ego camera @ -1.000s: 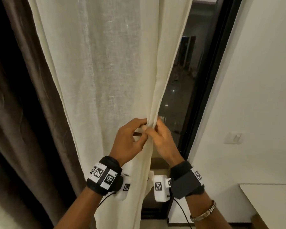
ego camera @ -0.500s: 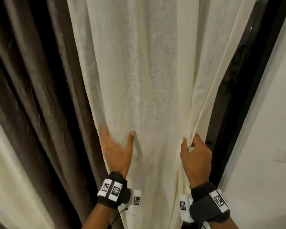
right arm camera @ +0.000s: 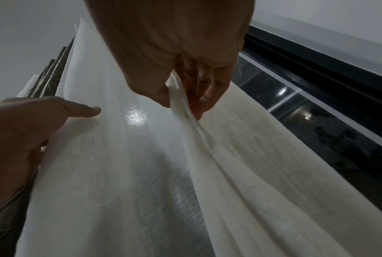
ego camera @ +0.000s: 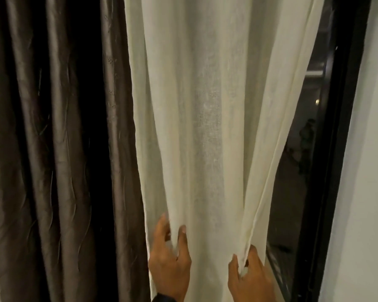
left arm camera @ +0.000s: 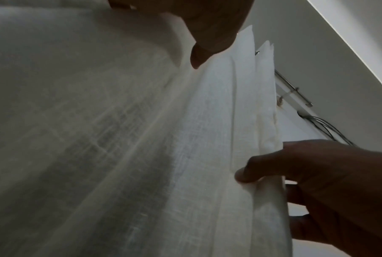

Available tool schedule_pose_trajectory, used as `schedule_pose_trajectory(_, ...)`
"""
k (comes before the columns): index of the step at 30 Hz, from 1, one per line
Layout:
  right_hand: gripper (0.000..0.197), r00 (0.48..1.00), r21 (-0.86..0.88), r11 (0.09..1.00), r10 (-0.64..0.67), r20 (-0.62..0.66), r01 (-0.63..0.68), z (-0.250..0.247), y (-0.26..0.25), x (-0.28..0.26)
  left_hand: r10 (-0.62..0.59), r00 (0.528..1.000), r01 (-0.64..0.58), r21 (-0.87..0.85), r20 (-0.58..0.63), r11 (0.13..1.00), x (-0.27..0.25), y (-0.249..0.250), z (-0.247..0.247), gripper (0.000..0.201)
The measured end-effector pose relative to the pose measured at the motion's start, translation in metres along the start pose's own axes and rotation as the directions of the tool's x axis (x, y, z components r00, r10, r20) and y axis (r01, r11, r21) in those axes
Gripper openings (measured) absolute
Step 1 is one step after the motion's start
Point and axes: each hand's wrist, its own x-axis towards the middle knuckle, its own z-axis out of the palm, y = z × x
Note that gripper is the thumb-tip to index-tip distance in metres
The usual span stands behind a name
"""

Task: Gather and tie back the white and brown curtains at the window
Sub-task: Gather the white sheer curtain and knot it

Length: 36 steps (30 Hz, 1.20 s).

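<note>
The white sheer curtain [ego camera: 205,105] hangs down the middle, with the brown curtain [ego camera: 59,149] in heavy folds to its left. My left hand [ego camera: 172,228] grips a fold near the white curtain's left edge, thumb in front and fingers behind the cloth. My right hand [ego camera: 243,259] pinches the curtain's right hem between thumb and fingers. In the right wrist view the right hand [right arm camera: 181,102] nips the folded hem, and the left hand [right arm camera: 31,125] lies at the left with its thumb on the white curtain [right arm camera: 130,173]. The left wrist view shows the left hand [left arm camera: 196,57] up top.
The dark window glass [ego camera: 297,171] and its black frame [ego camera: 336,149] show to the right of the white curtain. A white wall [ego camera: 371,192] runs down the far right. A curtain rail bracket [left arm camera: 295,90] sits high up in the left wrist view.
One second ago both hands met at the hem. The left hand has since slid left across the white curtain, and its thumb has closed in on a fold. The right hand keeps the hem.
</note>
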Motion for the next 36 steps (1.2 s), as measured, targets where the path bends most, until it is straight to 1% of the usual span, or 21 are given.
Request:
schedule_pose_trajectory(2, 0.04, 1.0, 0.071, 0.997, 0.007, 0.028, -0.009, 0.003, -0.003, -0.001, 0.101, 0.99, -0.108, 0.064, 0.1, 0.992, -0.006, 0.0, 0.003, 0.038)
schedule_pose_trajectory(4, 0.049, 0.995, 0.141, 0.99, -0.024, 0.097, 0.011, 0.003, -0.007, -0.005, 0.168, 0.944, -0.2, 0.085, 0.283, 0.976, -0.016, 0.0, 0.011, 0.03)
schedule_pose_trajectory(7, 0.053, 0.965, 0.231, 0.972, -0.096, 0.242, 0.039, -0.002, -0.01, -0.001, 0.133, 0.817, -0.171, 0.016, 0.561, 0.985, -0.025, 0.002, 0.015, 0.022)
schedule_pose_trajectory(9, 0.057, 0.918, 0.26, 0.965, -0.122, 0.377, 0.022, -0.006, -0.009, 0.007, 0.134, 0.754, -0.184, 0.01, 0.643, 0.983, -0.022, 0.003, 0.015, 0.025)
schedule_pose_trajectory(11, 0.052, 0.874, 0.218, 0.975, -0.148, 0.462, 0.049, -0.009, -0.008, 0.013, 0.117, 0.698, -0.128, -0.038, 0.707, 0.991, -0.017, 0.008, 0.013, 0.026)
schedule_pose_trajectory(12, 0.048, 0.87, 0.207, 0.976, -0.153, 0.469, 0.06, -0.011, -0.008, 0.016, 0.107, 0.664, -0.089, -0.064, 0.74, 0.994, -0.017, 0.009, 0.011, 0.027)
schedule_pose_trajectory(15, 0.033, 0.923, 0.228, 0.971, -0.146, 0.355, 0.066, -0.011, -0.001, 0.024, 0.112, 0.586, -0.004, -0.136, 0.803, 0.991, -0.01, 0.011, 0.002, 0.027)
schedule_pose_trajectory(16, 0.025, 0.94, 0.237, 0.97, -0.136, 0.314, 0.061, -0.011, 0.001, 0.027, 0.131, 0.598, -0.009, -0.157, 0.791, 0.988, -0.007, 0.009, -0.002, 0.028)
schedule_pose_trajectory(17, 0.022, 0.951, 0.23, 0.972, -0.119, 0.285, 0.053, -0.012, 0.002, 0.03, 0.162, 0.668, -0.06, -0.164, 0.727, 0.985, -0.006, 0.005, -0.006, 0.027)
schedule_pose_trajectory(19, 0.026, 0.968, 0.202, 0.979, -0.064, 0.244, 0.014, -0.011, 0.008, 0.034, 0.275, 0.871, -0.266, -0.081, 0.407, 0.961, -0.006, -0.002, -0.016, 0.024)
schedule_pose_trajectory(20, 0.026, 0.972, 0.191, 0.982, -0.034, 0.232, -0.011, -0.01, 0.01, 0.036, 0.313, 0.926, -0.326, 0.028, 0.213, 0.945, -0.008, -0.006, -0.02, 0.024)
schedule_pose_trajectory(21, 0.025, 0.972, 0.178, 0.984, -0.011, 0.233, -0.031, -0.01, 0.012, 0.037, 0.314, 0.948, -0.319, 0.138, 0.06, 0.938, -0.01, -0.008, -0.024, 0.029)
schedule_pose_trajectory(23, 0.027, 0.976, 0.165, 0.986, -0.013, 0.216, -0.024, -0.008, 0.017, 0.039, 0.217, 0.974, -0.191, 0.271, -0.068, 0.944, -0.008, -0.014, -0.027, 0.051)
schedule_pose_trajectory(25, 0.029, 0.977, 0.14, 0.99, -0.025, 0.212, -0.005, -0.008, 0.021, 0.04, 0.003, 0.999, 0.011, 0.305, -0.046, 0.952, -0.004, -0.023, -0.026, 0.063)
schedule_pose_trajectory(27, 0.03, 0.976, 0.141, 0.99, -0.03, 0.216, -0.001, -0.009, 0.02, 0.04, -0.195, 0.98, 0.175, 0.3, 0.039, 0.938, -0.002, -0.031, -0.022, 0.047)
schedule_pose_trajectory(28, 0.031, 0.975, 0.143, 0.99, -0.027, 0.221, -0.005, -0.01, 0.018, 0.038, -0.223, 0.969, 0.185, 0.288, 0.105, 0.94, -0.003, -0.034, -0.02, 0.035)
schedule_pose_trajectory(30, 0.032, 0.973, 0.164, 0.986, -0.018, 0.23, -0.02, -0.009, 0.012, 0.032, -0.143, 0.95, 0.081, 0.223, 0.277, 0.971, -0.009, -0.035, -0.015, 0.019)
schedule_pose_trajectory(32, 0.029, 0.976, 0.158, 0.987, -0.047, 0.213, 0.013, -0.011, 0.001, 0.02, -0.066, 0.883, 0.009, 0.125, 0.466, 0.992, -0.018, -0.024, -0.008, 0.021)
schedule_pose_trajectory(33, 0.03, 0.968, 0.17, 0.985, -0.08, 0.236, 0.04, -0.012, -0.004, 0.013, -0.06, 0.806, 0.045, 0.041, 0.589, 0.998, -0.024, -0.015, -0.003, 0.026)
schedule_pose_trajectory(35, 0.03, 0.929, 0.254, 0.965, -0.156, 0.336, 0.07, -0.014, -0.014, -0.003, -0.063, 0.6, 0.181, -0.059, 0.798, 0.982, -0.035, 0.002, 0.007, 0.036)
schedule_pose_trajectory(36, 0.03, 0.896, 0.303, 0.951, -0.192, 0.399, 0.069, -0.014, -0.015, -0.011, -0.077, 0.537, 0.204, -0.041, 0.84, 0.978, -0.038, 0.007, 0.013, 0.042)
